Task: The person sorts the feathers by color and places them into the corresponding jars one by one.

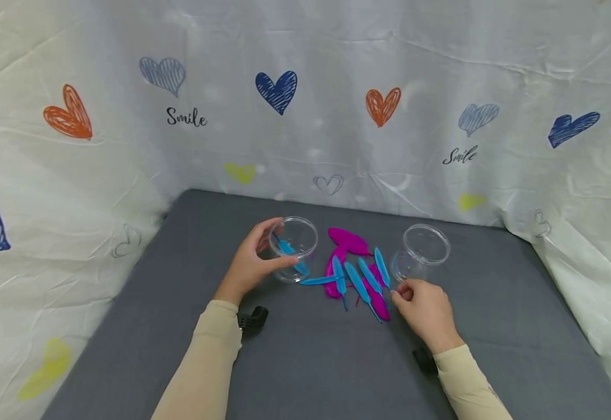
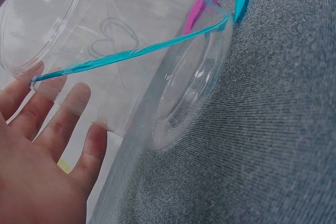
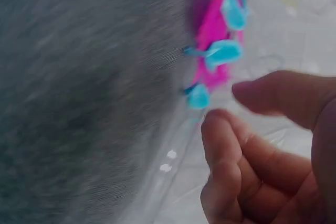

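Note:
My left hand (image 1: 270, 249) grips a clear plastic jar (image 1: 293, 245), which leans toward a pile of feathers. One blue feather (image 2: 131, 53) lies slanted inside this jar (image 2: 157, 51), and my fingers (image 2: 79, 114) lie against its wall. Several blue feathers (image 1: 360, 280) and magenta feathers (image 1: 348, 240) lie loose on the grey table (image 1: 305, 361) between the two jars. My right hand (image 1: 399, 293) hovers at the pile's right end, with thumb and forefinger (image 3: 223, 129) curled, slightly apart and holding nothing. A second clear jar (image 1: 423, 251) stands empty just behind that hand.
A white curtain (image 1: 305, 116) printed with hearts closes off the back and both sides of the table. Black wrist mounts (image 1: 252, 319) show at both cuffs. Bare grey surface lies in front of the hands and to the left of the first jar.

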`<state>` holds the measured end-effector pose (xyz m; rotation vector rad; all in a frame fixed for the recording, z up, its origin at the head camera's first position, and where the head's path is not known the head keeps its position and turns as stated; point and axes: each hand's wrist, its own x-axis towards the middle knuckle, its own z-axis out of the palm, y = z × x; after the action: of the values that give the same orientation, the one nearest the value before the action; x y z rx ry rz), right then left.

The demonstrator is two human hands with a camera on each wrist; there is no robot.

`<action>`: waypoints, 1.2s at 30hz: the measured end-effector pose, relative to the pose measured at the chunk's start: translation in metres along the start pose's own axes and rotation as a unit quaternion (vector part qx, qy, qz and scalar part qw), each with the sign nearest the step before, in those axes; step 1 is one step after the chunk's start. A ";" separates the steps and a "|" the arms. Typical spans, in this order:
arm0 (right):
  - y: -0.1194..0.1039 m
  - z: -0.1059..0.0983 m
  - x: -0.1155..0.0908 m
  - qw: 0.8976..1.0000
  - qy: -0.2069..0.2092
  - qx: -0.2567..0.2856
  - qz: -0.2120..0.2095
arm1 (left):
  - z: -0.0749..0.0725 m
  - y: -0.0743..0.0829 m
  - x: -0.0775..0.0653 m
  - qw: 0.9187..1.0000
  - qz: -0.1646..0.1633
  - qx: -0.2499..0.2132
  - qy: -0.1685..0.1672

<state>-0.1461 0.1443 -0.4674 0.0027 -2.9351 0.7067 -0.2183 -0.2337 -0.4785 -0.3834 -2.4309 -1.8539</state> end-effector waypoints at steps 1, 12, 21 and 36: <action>0.002 0.001 0.000 1.000 0.005 -0.005 0.006 | 0.000 0.000 -0.001 1.000 0.000 0.000 0.000; 0.004 0.011 0.001 0.999 -0.013 -0.021 0.041 | 0.001 -0.004 -0.007 1.000 -0.010 0.002 -0.003; 0.003 0.005 0.003 0.998 -0.017 -0.028 0.054 | 0.003 -0.001 -0.004 1.000 -0.011 -0.015 -0.008; 0.003 0.003 0.007 0.997 -0.024 -0.031 0.071 | -0.001 0.003 -0.002 1.000 -0.006 -0.011 -0.003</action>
<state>-0.1532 0.1454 -0.4710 -0.1981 -3.0254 0.6405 -0.2154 -0.2345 -0.4761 -0.3779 -2.4236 -1.8893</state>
